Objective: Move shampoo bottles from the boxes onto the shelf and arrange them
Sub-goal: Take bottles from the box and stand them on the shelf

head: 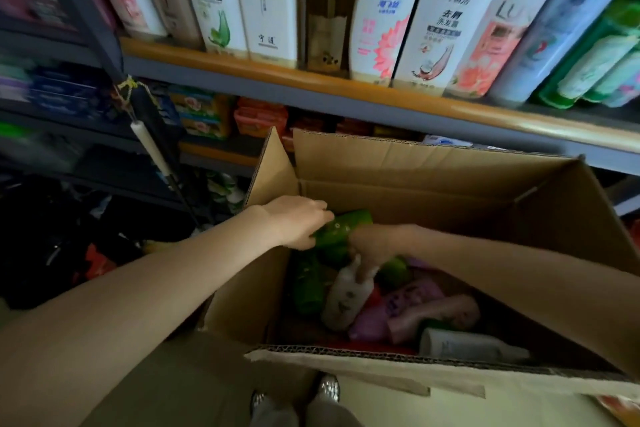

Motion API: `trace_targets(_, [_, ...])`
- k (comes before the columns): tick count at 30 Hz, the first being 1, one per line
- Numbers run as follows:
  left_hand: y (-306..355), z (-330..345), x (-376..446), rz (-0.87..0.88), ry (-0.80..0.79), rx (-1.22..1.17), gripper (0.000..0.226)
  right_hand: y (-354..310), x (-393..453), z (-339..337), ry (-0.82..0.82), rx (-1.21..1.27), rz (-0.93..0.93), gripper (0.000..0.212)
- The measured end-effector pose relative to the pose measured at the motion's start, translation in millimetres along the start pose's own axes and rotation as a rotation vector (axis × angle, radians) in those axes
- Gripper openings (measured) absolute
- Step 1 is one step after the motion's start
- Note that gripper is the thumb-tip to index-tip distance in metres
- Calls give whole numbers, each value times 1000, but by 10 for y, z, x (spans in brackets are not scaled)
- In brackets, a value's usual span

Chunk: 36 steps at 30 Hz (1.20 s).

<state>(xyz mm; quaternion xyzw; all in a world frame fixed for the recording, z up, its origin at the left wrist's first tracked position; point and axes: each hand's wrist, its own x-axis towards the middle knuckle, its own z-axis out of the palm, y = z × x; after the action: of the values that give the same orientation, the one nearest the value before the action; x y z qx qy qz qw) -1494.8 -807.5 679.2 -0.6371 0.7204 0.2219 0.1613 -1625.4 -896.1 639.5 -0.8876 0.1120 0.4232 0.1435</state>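
Note:
An open cardboard box [433,163] stands in front of me with several shampoo bottles lying inside: green, white, purple and pink ones. My left hand [298,224] grips a green bottle [346,229] at the box's far left, lifted above the others. My right hand [372,246] reaches down into the box and closes on the top of a white bottle [344,298]. Above the box runs the shelf [346,87], where tall shampoo bottles [381,17] stand in a row.
Lower shelves behind the box hold soap packs [204,114]. A dark metal upright [90,17] with a tied white rod [152,152] stands at left. Dark bags lie on the floor at left. My feet [294,395] are just before the box's near flap.

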Motion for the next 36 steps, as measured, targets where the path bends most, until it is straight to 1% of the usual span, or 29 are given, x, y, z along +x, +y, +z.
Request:
trace_targets(2, [79, -118, 20, -5, -95, -76, 58, 68, -327, -388, 87, 13, -32, 19])
trace_targets(4, [164, -282, 35, 10, -171, -229, 64, 135, -693, -760, 155, 24, -13, 28])
trace_targets(6, [247, -496, 7, 20, -163, -455, 68, 207, -1146, -1124, 303, 153, 13, 29])
trace_targets(8, [301, -750, -57, 38, -50, -667, 67, 293, -1603, -1446, 519, 346, 8, 29])
trace_targets(10, [314, -1021, -147, 61, 121, -825, 53, 344, -1996, -1689, 736, 517, -60, 27])
trace_targets(12, [299, -1283, -257, 91, 274, -924, 37, 288, -2279, -1840, 920, 647, -140, 20])
trace_targets(14, [290, -1528, -380, 132, 393, -986, 27, 184, -2452, -1969, 1085, 769, -202, 13])
trace_targets(16, [263, -1741, -509, 180, 493, -1000, 24, 87, -2571, -2098, 1193, 885, -312, 14])
trace_targets(18, [195, -1934, -633, 210, 586, -998, 21, 15, -2657, -2174, 1218, 953, -411, 16])
trace_targets(19, [151, -2032, -695, 218, 635, -997, 19, 5, -2676, -2196, 1215, 925, -419, 17])
trace_targets(21, [72, -2216, -813, 232, 739, -1015, 17, -19, -2651, -2187, 1204, 740, -330, 18])
trace_targets(23, [-10, -2400, -919, 245, 830, -998, 17, -17, -2579, -2202, 1222, 593, -273, 27])
trace_targets(24, [-45, -2484, -971, 241, 856, -952, 20, -37, -2555, -2224, 1258, 582, -268, 32])
trace_targets(26, [-94, -2640, -1057, 222, 892, -820, 33, -74, -2540, -2294, 1373, 549, -266, 34])
trace_targets(27, [-109, -2720, -1094, 225, 931, -779, 39, -93, -2543, -2339, 1447, 536, -256, 34])
trace_targets(28, [-123, -2799, -1130, 238, 989, -772, 40, -98, -2556, -2385, 1532, 530, -233, 34])
trace_targets(30, [-162, -2968, -1225, 266, 1153, -818, 32, -60, -2599, -2509, 1727, 491, -156, 34])
trace_targets(32, [-235, -3105, -1313, 241, 1289, -808, 24, 9, -2674, -2641, 1886, 471, -44, 36])
trace_targets(34, [-365, -3177, -1355, 174, 1330, -760, 22, 95, -2746, -2765, 1968, 470, 10, 36])
trace_targets(36, [-500, -3192, -1370, 95, 1326, -758, 23, 189, -2771, -2862, 1973, 503, -16, 33])
